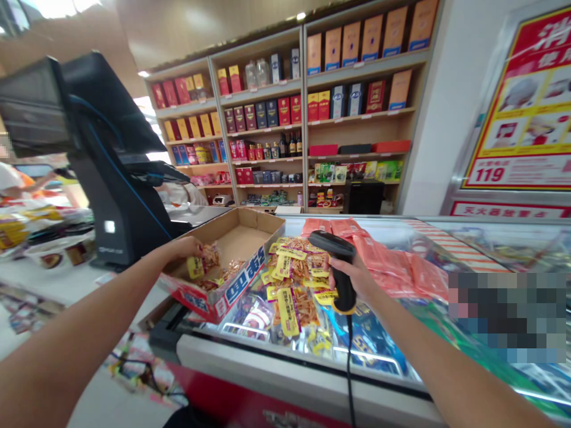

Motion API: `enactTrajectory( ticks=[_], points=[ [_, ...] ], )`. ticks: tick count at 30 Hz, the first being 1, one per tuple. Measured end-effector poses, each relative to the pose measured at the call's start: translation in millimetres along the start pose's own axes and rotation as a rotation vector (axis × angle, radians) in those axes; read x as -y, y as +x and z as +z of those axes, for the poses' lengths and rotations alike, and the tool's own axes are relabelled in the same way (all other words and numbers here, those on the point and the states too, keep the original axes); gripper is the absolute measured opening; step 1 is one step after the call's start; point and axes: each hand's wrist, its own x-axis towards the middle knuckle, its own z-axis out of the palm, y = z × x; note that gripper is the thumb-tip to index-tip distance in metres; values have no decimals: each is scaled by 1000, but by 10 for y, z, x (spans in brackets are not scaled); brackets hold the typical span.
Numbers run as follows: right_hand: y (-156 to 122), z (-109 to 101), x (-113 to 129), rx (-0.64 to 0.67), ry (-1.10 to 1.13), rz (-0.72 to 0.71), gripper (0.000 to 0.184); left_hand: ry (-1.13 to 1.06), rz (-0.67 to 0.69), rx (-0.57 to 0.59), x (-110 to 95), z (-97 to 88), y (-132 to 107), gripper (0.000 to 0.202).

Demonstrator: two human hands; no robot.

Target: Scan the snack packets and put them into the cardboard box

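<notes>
The left grip (184, 249) is closing on a yellow-labelled snack packet (195, 268) inside a cardboard box (214, 291), while the right grip (360, 278) is wrapping around a black barcode scanner (343, 291) above loose snack packets (292, 297) on a glass-topped freezer (289, 370).

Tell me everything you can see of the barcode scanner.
The black plastic handheld barcode scanner has a pistol-style grip, a wide head and a yellow ring at its base, from which a black cable hangs down. The right hand grips it upright, its head angled over yellow-labelled snack packets, seemingly not touching them.
</notes>
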Motion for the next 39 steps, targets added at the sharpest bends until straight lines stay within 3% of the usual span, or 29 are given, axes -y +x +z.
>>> enactTrajectory(
  ticks=[3, 7, 11, 15, 18, 22, 25, 30, 35, 39],
  points=[
    [5, -9, -13, 15, -18, 3, 28, -30, -52, 4, -354, -1, -98, 12],
    [3, -15, -34, 13, -21, 2, 26, -519, 75, -78, -974, 227, -408, 19],
    [-2, -15, -41, 8, 1, -9, 28, -913, 189, -3, -1439, 782, -796, 26],
    [-8, -31, -45, 28, 15, -64, 28, -1209, 185, 109, -1644, 1419, -954, 25],
    [-20, -44, -42, 41, 19, -97, 28, -1386, 191, 177, -1672, 1758, -863, 25],
    [-39, -44, -22, 41, 25, -110, 30, -1523, 110, 269, -1588, 1971, -672, 16],
    [-55, -31, -5, 58, 33, -112, 30, -1590, -23, 381, -1469, 2007, -619, 6],
    [-101, 18, 13, 105, 11, -44, 32, -1713, -133, 675, -1279, 1968, -654, 21],
    [-124, 42, -20, 152, 7, -15, 33, -1547, -264, 949, -1213, 1991, -638, 31],
    [-100, 33, -81, 162, 12, -3, 36, -1487, -299, 1041, -1198, 2042, -614, 32]
  ],
)
